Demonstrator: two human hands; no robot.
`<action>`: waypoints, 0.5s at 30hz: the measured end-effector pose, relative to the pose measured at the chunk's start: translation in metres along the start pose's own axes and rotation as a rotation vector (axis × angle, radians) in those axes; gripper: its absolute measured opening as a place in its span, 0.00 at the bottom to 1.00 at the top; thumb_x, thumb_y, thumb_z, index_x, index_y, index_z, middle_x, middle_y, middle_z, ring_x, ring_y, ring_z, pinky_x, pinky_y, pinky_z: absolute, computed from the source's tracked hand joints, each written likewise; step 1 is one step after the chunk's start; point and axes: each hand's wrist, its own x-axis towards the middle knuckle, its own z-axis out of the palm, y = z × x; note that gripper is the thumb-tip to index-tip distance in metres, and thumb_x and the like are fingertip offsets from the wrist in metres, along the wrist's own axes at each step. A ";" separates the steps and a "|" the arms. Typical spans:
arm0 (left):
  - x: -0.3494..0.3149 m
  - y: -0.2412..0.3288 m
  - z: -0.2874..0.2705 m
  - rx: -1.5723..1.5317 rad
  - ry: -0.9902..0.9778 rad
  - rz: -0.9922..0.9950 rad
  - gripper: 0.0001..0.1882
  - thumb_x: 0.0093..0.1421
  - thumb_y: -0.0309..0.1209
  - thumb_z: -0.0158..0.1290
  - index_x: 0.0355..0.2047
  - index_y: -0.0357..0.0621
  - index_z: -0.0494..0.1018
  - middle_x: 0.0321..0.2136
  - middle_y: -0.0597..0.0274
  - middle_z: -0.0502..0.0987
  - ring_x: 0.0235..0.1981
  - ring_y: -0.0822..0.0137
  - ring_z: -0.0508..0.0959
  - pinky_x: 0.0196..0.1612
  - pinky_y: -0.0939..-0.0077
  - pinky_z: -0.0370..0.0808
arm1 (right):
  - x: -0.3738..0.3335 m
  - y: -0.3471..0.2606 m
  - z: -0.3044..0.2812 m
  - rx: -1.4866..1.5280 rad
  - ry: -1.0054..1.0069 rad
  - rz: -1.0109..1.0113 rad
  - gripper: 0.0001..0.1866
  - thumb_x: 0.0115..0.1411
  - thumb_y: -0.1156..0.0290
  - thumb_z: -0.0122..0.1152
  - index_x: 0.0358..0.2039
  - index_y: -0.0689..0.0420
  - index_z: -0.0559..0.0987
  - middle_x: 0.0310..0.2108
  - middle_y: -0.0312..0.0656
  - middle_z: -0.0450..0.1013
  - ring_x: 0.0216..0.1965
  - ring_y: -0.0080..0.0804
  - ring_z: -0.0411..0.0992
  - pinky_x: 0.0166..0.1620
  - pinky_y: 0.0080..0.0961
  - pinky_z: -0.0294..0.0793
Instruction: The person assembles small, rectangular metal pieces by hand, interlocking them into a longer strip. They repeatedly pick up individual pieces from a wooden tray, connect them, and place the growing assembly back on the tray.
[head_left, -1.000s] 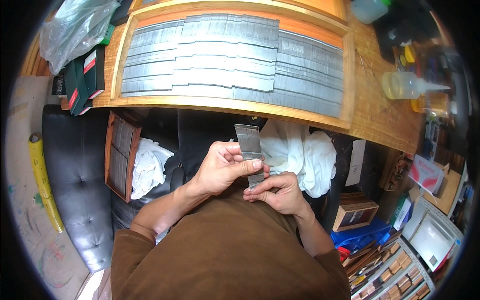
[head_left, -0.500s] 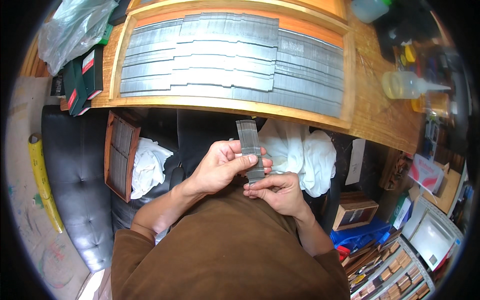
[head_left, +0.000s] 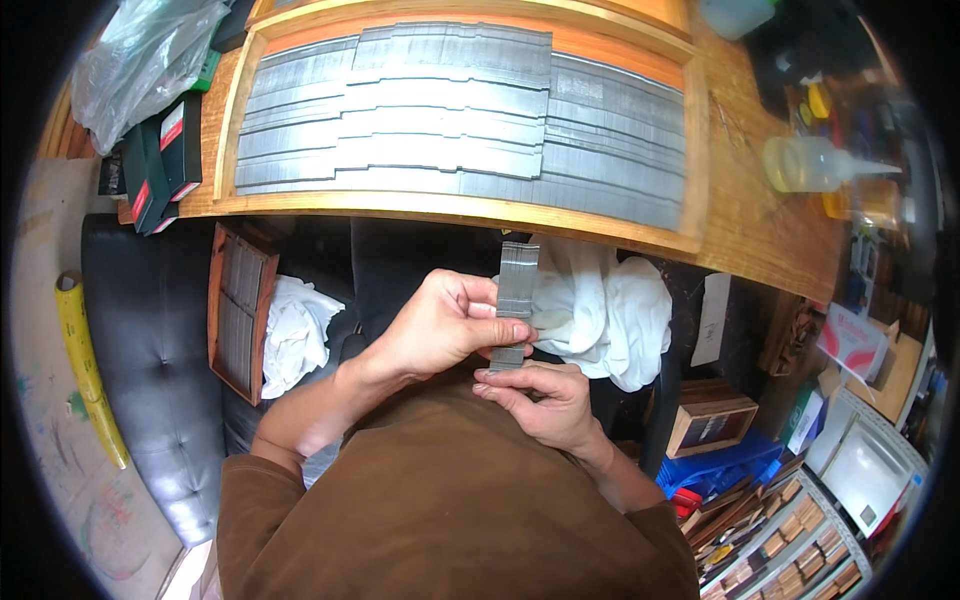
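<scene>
Fingertips of the right hand [head_left: 548, 404], bunched together, meet the lower end of a stack of thin grey metal-looking strips [head_left: 518, 282]; whether they pinch it, I cannot tell. Just beyond them, the left hand [head_left: 448, 328] is clamped on that stack, thumb across its face. Over the last second its top has swung from leaning left to leaning slightly right, so the strips appear to be re-angled between both hands rather than laid down. Its long axis now runs almost straight away from the body, free end pointing past the left hand. White cloth [head_left: 612, 312] lies beyond the right hand. Farther out, past both hands, a wooden tray [head_left: 450, 207] holds overlapping rows of similar strips [head_left: 430, 125].
</scene>
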 end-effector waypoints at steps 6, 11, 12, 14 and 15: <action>0.003 0.020 -0.002 0.112 -0.017 -0.063 0.10 0.64 0.21 0.63 0.46 0.35 0.81 0.37 0.54 0.87 0.37 0.69 0.86 0.35 0.81 0.80 | 0.007 -0.001 0.006 0.021 0.073 -0.021 0.07 0.58 0.81 0.73 0.38 0.64 0.87 0.36 0.47 0.85 0.38 0.32 0.85 0.42 0.23 0.84; 0.004 0.015 0.000 0.048 0.009 -0.045 0.12 0.65 0.22 0.62 0.49 0.35 0.80 0.39 0.53 0.87 0.39 0.70 0.86 0.35 0.81 0.79 | 0.006 0.004 0.005 0.018 0.091 -0.019 0.07 0.58 0.81 0.73 0.38 0.64 0.87 0.36 0.47 0.85 0.38 0.33 0.86 0.42 0.24 0.84; 0.004 0.014 0.000 0.058 0.006 -0.043 0.12 0.65 0.23 0.62 0.49 0.35 0.80 0.39 0.53 0.87 0.39 0.69 0.86 0.35 0.81 0.79 | 0.006 0.005 0.005 0.019 0.096 -0.023 0.07 0.58 0.81 0.73 0.38 0.65 0.87 0.36 0.47 0.85 0.38 0.33 0.86 0.42 0.24 0.84; 0.005 0.012 -0.002 0.053 0.009 -0.043 0.13 0.65 0.23 0.63 0.49 0.36 0.80 0.39 0.53 0.87 0.39 0.69 0.86 0.35 0.81 0.79 | 0.005 0.006 0.005 0.034 0.096 -0.004 0.06 0.58 0.82 0.73 0.38 0.65 0.87 0.36 0.47 0.85 0.38 0.33 0.86 0.42 0.24 0.84; 0.005 0.012 -0.002 0.051 0.010 -0.041 0.13 0.65 0.24 0.63 0.49 0.36 0.80 0.39 0.53 0.87 0.39 0.69 0.86 0.35 0.81 0.79 | 0.005 0.006 0.005 0.041 0.096 0.004 0.06 0.58 0.82 0.73 0.37 0.65 0.87 0.36 0.47 0.85 0.38 0.33 0.86 0.42 0.24 0.84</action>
